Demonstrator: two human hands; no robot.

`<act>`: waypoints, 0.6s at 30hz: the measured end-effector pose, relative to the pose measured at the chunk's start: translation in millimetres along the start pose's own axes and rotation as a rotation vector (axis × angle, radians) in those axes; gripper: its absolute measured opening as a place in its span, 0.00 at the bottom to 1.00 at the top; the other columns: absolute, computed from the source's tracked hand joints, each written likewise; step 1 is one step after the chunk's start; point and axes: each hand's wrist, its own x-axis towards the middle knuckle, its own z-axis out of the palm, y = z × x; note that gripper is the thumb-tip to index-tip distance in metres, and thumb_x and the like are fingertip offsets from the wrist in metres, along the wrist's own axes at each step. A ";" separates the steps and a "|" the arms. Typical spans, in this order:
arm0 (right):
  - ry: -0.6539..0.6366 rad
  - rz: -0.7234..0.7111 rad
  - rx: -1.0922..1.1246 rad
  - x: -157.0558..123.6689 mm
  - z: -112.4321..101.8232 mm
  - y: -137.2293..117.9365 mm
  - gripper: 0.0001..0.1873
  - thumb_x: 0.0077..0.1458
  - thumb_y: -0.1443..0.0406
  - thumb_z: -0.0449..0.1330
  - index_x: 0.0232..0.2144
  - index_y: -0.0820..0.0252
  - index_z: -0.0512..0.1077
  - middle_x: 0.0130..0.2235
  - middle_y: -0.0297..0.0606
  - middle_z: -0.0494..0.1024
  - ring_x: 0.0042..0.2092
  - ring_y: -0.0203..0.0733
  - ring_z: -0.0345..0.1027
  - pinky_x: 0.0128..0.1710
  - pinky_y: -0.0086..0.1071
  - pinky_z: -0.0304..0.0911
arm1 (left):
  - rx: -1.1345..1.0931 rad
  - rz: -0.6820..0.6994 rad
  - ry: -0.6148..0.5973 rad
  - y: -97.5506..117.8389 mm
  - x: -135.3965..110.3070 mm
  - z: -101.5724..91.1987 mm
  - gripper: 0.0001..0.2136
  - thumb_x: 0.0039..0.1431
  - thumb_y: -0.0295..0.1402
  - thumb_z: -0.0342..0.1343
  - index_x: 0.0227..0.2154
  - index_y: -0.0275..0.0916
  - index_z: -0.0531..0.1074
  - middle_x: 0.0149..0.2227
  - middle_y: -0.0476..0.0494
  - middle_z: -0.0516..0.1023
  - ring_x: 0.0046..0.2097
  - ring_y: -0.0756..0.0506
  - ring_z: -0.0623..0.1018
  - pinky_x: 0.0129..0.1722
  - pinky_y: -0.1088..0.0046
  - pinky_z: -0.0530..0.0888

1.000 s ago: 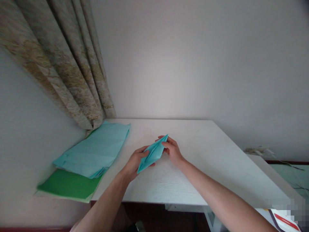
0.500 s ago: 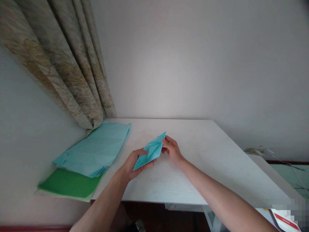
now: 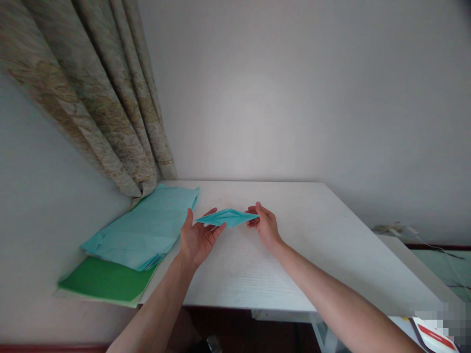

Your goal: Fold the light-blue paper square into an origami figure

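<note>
A folded piece of turquoise paper (image 3: 228,217), long and pointed at both ends with layered creases along its middle, is held up over the desk. My right hand (image 3: 265,224) pinches its right tip between thumb and fingers. Under and behind its left half is my left hand (image 3: 198,239), palm up, with the thumb raised away from the paper and the fingers spread. Some left fingertips appear to touch the paper; part of them is hidden behind it.
Large light-blue sheets (image 3: 147,228) lie stacked at the desk's left, over green sheets (image 3: 110,279) that overhang the edge. The white desk (image 3: 294,211) meets the wall behind. A patterned curtain (image 3: 106,98) hangs at the back left. Cables (image 3: 401,230) lie beyond the right edge.
The folded paper has turned from a slant to nearly level, showing its narrow edge. My left thumb has come off it and the left fingers have spread. The right hand keeps its tip.
</note>
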 end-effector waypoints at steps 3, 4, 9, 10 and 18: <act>-0.092 0.010 0.083 0.4 -1.8 -1.3 0.15 0.42 0.56 0.61 0.30 0.61 0.75 0.29 0.41 0.78 0.27 0.41 0.69 0.27 0.36 0.65 | -0.052 0.022 0.012 1.7 2.6 -0.9 0.34 0.57 0.56 0.44 0.50 0.26 0.66 0.46 0.27 0.73 0.46 0.37 0.77 0.44 0.62 0.78; -0.122 0.004 0.082 0.5 -2.1 -0.9 0.14 0.40 0.59 0.61 0.31 0.60 0.76 0.28 0.40 0.78 0.28 0.42 0.70 0.28 0.36 0.66 | -0.061 0.024 0.013 2.6 3.3 -1.1 0.34 0.57 0.57 0.43 0.50 0.28 0.66 0.46 0.28 0.73 0.46 0.37 0.76 0.43 0.63 0.78; -0.145 -0.063 -0.057 -0.2 -0.5 4.7 0.13 0.36 0.68 0.62 0.30 0.58 0.76 0.25 0.34 0.77 0.29 0.41 0.69 0.29 0.35 0.65 | -0.093 -0.005 -0.014 6.6 4.2 -1.1 0.32 0.59 0.55 0.41 0.52 0.30 0.65 0.49 0.28 0.71 0.51 0.36 0.74 0.42 0.66 0.79; -0.147 -0.082 -0.089 -0.5 0.0 5.4 0.12 0.37 0.67 0.63 0.30 0.58 0.76 0.25 0.34 0.77 0.29 0.40 0.69 0.29 0.34 0.65 | -0.100 -0.010 -0.020 6.9 4.0 -0.9 0.31 0.60 0.54 0.40 0.53 0.30 0.64 0.50 0.29 0.71 0.52 0.35 0.73 0.42 0.65 0.79; -0.146 -0.134 -0.169 0.3 -1.4 5.9 0.12 0.43 0.58 0.66 0.30 0.60 0.76 0.25 0.37 0.77 0.28 0.40 0.70 0.31 0.37 0.68 | -0.199 -0.108 -0.087 8.3 3.6 -2.8 0.38 0.59 0.54 0.42 0.57 0.19 0.53 0.55 0.15 0.63 0.58 0.29 0.65 0.43 0.64 0.78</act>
